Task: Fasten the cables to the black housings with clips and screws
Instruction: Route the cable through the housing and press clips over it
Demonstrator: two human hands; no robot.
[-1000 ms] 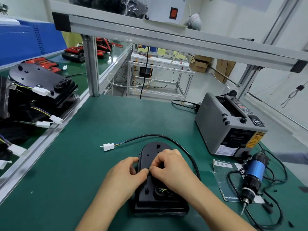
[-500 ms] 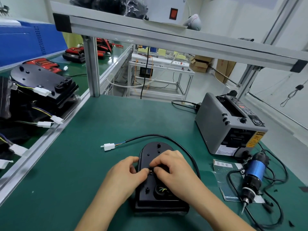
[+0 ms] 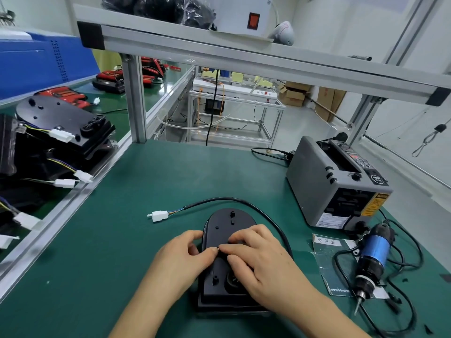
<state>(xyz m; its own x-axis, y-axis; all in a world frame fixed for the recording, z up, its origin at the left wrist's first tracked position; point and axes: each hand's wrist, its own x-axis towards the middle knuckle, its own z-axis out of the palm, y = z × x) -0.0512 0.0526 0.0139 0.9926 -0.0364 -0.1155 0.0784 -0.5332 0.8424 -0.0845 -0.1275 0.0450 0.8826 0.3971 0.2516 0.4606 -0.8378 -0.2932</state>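
Green matting covers the tabletop [image 3: 127, 240], which has an aluminium rail along its left edge and a metal shelf [image 3: 244, 57] spanning its far edge overhead.

A black housing [image 3: 227, 230] lies flat near the middle of the near edge, its rounded end pointing toward the far edge. Both hands rest on it. The left hand [image 3: 180, 259] is curled at the housing's left rim, and its thumb tip presses against a small piece [image 3: 216, 249] that glints on the housing's top. The right hand [image 3: 258, 262] lies across the housing's right half with fingers bent, and its forefinger tip meets the same piece from the other side, so the two hands pinch it between them. It is too small to tell whether it is a clip or a screw.

A black cable [image 3: 244, 202] comes out from under the right hand, arcs round the housing's far end without touching it and runs left. It ends in a white plug [image 3: 159, 215] lying on the mat.

Toward the right edge stands a grey machine [image 3: 324, 186]. Nearer the near right corner a blue electric screwdriver [image 3: 372, 254] lies across a printed plastic sleeve [image 3: 327, 259], bit toward the near edge, its cord coiled around it.

Beyond the left rail, more black housings [image 3: 63, 125] with white plugs are stacked.
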